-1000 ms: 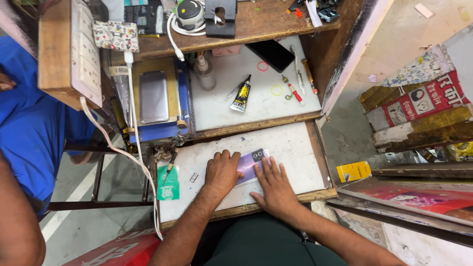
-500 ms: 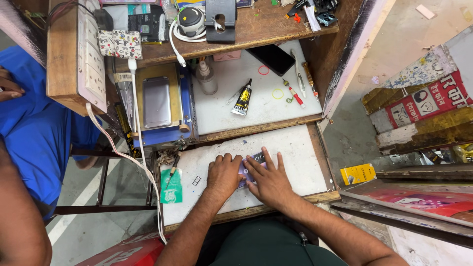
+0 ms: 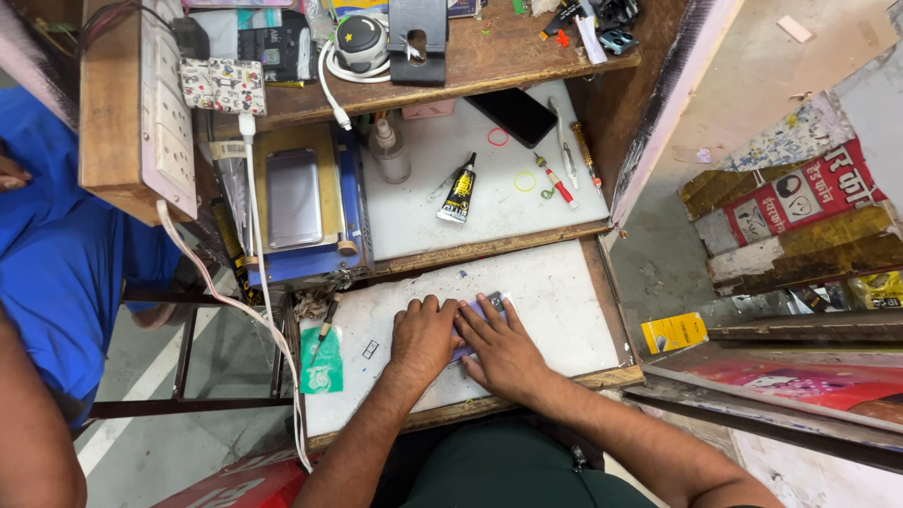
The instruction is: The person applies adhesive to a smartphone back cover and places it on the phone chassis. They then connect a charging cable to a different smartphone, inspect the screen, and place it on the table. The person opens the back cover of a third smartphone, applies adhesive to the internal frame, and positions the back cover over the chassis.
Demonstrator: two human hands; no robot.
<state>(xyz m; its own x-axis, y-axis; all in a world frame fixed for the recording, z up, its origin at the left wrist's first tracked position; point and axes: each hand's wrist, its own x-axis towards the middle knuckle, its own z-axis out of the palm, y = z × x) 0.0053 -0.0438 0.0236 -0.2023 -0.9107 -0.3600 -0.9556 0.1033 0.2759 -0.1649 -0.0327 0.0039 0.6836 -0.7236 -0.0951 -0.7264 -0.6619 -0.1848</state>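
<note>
Both my hands lie flat on a small bluish-purple phone-shaped piece (image 3: 486, 306) on the white worktop (image 3: 555, 292). My left hand (image 3: 423, 337) presses its left end with fingers together. My right hand (image 3: 501, 348) covers its middle and right part, fingers spread over it. Only the top edge and upper right corner of the piece show between and above the fingers.
A black glue tube (image 3: 460, 190), a black phone (image 3: 514, 116), a small clear bottle (image 3: 388, 152) and screwdrivers (image 3: 559, 181) lie on the upper tray. A blue heating machine (image 3: 296, 207) with a phone on it stands left. A person in blue (image 3: 56, 263) sits at far left.
My hands have drawn closer together over the piece, and the view has shifted slightly; my right hand now covers more of it.
</note>
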